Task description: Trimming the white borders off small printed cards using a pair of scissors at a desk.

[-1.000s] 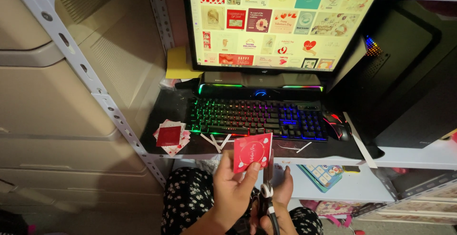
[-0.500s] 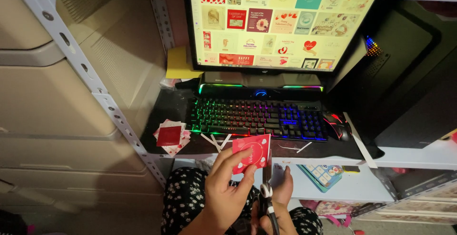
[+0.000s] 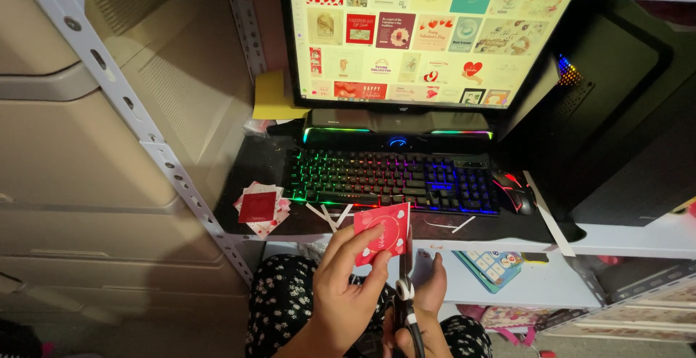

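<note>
My left hand (image 3: 348,289) holds a small red card (image 3: 383,231) with white heart shapes, just in front of the desk edge. Right beside it, my right hand (image 3: 428,307) grips a pair of black scissors (image 3: 406,285) with the blades pointing up along the card's right edge. Both hands hover over my lap in a dark flowered garment (image 3: 286,304). On the desk behind them lie thin white paper strips (image 3: 330,215).
A backlit rainbow keyboard (image 3: 391,178), a glowing mouse (image 3: 511,190) and a monitor (image 3: 420,43) showing card designs fill the black desk. A stack of red and white cards (image 3: 259,206) lies at the left. A metal rack post (image 3: 138,119) and a black computer case (image 3: 623,119) flank the desk.
The red card and the scissors have shifted slightly; the blades now sit along the card's right edge. Everything on the desk stays as it was.
</note>
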